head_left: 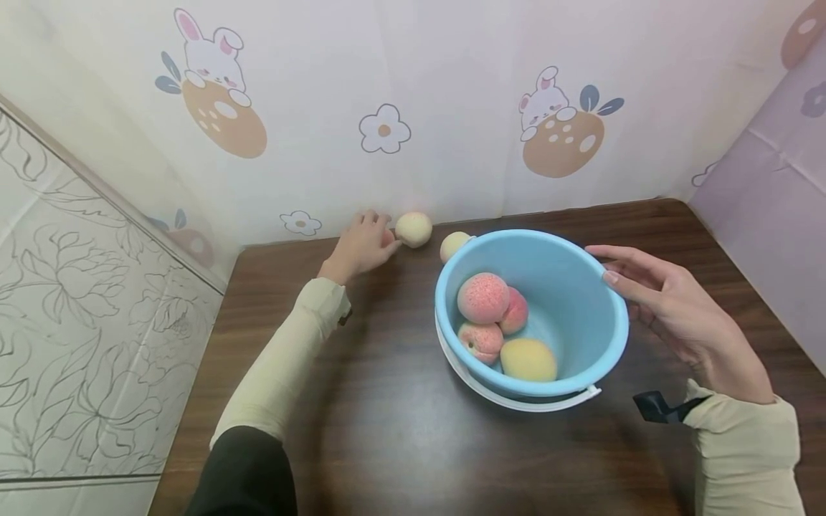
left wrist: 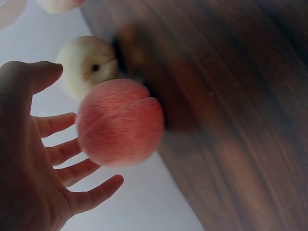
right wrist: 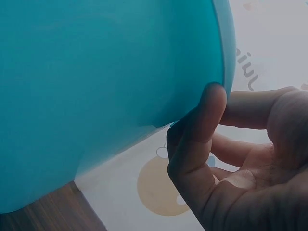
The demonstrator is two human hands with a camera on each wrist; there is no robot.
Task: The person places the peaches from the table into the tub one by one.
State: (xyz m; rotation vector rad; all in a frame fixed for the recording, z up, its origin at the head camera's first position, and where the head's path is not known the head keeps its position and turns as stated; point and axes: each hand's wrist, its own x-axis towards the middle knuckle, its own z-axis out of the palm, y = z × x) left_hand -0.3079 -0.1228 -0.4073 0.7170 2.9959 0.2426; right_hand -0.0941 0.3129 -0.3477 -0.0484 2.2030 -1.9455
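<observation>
My left hand (head_left: 361, 247) reaches to the table's back edge by a red toy peach (left wrist: 120, 125). In the left wrist view its fingers spread behind the peach, and the thumb stands apart from it. A cream peach (head_left: 414, 230) sits just right of that one. Another pale peach (head_left: 454, 246) lies partly hidden behind the blue bucket (head_left: 590, 322). My right hand (head_left: 687, 312) pinches the bucket's right rim between thumb and fingers, as the right wrist view also shows. Inside the bucket lie pink-red peaches (head_left: 483, 298) and a yellow fruit (head_left: 529, 360).
The dark wooden table (head_left: 387, 430) meets a wall covering (head_left: 445, 86) with rabbit prints at the back. A flower-patterned panel (head_left: 97, 308) borders the left side. The bucket's white handle (head_left: 516, 405) hangs down at its front.
</observation>
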